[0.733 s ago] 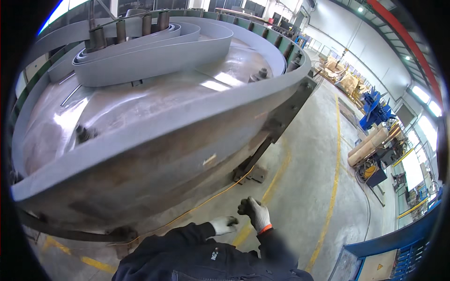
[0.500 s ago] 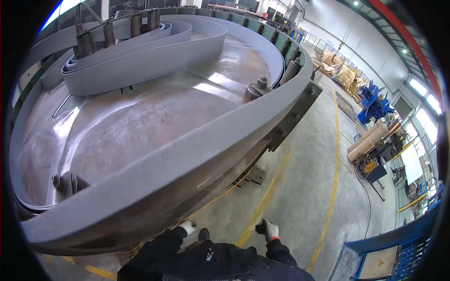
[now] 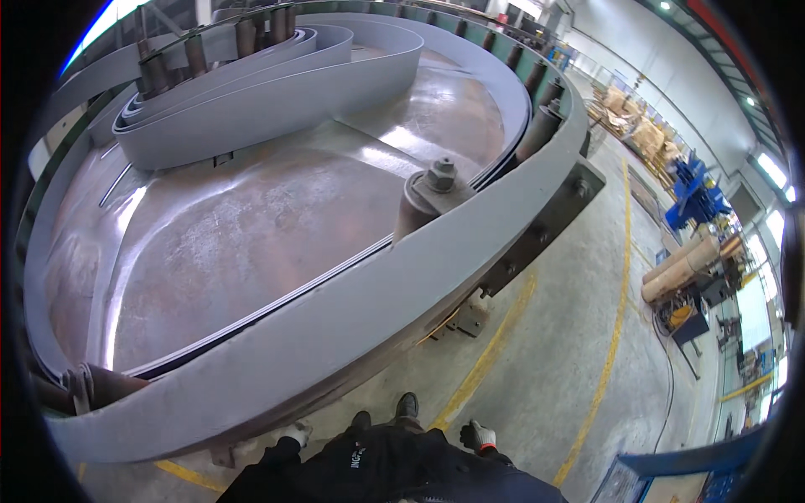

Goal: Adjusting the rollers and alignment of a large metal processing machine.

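I stand beside a very large round metal turntable point(image 3: 251, 243) with a grey steel rim band point(image 3: 335, 327) around it. My left hand point(image 3: 295, 433), in a white glove, hangs low near the underside of the rim and holds nothing. My right hand point(image 3: 478, 436), in a grey and white glove with a red cuff, hangs by my hip over the concrete floor, fingers apart and empty. Grey steel strip point(image 3: 277, 92) lies coiled in loops on the far part of the table. A roller post with a bolt head point(image 3: 436, 189) stands at the rim.
Several upright rollers point(image 3: 541, 126) line the table's far edge. Yellow lines point(image 3: 616, 318) run along the concrete floor. A blue machine point(image 3: 692, 197), brown rolls point(image 3: 683, 268) and stacked goods point(image 3: 637, 126) stand to the right. A blue bin point(image 3: 671, 474) sits at lower right.
My view has shifted along the turntable, and the rim now sits lower and closer. Both hands have dropped from in front of me to my sides, apart from each other.
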Demonstrator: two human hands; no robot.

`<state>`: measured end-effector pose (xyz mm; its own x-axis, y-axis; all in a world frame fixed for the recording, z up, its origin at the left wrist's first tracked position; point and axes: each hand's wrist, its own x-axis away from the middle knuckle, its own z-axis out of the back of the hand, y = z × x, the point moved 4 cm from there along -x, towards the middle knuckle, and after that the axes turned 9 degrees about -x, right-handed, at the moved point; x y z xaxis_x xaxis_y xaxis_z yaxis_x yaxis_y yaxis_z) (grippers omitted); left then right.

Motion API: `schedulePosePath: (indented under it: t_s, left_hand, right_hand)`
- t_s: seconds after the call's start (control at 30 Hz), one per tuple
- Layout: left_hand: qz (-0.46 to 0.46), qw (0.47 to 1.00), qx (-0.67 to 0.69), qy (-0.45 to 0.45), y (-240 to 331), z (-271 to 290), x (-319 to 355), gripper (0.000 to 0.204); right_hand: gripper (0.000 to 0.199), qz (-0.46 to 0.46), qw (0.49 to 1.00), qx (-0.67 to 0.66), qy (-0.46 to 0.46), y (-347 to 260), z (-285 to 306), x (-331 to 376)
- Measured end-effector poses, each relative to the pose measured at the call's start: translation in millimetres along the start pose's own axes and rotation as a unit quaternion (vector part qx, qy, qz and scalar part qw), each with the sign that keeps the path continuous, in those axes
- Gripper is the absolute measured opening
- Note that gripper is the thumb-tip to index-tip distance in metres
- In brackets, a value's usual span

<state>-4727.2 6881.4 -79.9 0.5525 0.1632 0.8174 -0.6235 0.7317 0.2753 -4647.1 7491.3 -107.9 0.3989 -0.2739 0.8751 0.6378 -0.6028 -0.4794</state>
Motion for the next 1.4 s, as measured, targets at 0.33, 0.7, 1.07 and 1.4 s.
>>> schedulePosePath:
  t_s: [0.33, 0.7, 1.07, 1.4]
  left_hand:
    - [-0.096, 0.975, -0.053, 0.195, 56.9, -37.3, -23.7, 0.038]
    - [0.017, 0.991, 0.0, 0.134, 21.0, -69.2, -37.2, 0.038]
    - [0.017, 0.994, -0.019, 0.105, 41.4, -32.9, -47.8, 0.041]
    - [0.031, 0.994, -0.022, 0.102, 30.7, -23.3, -37.3, 0.044]
  right_hand:
    - [0.036, 0.041, 0.985, 0.146, -0.082, -157.7, -74.7, -35.4]
    - [0.034, 0.093, 0.951, 0.256, -0.144, -149.2, -57.8, -90.1]
    - [0.029, 0.331, 0.786, 0.507, -0.128, -137.4, -117.2, -117.3]
    - [0.03, 0.079, 0.951, 0.298, -0.014, -173.6, -174.3, -35.0]
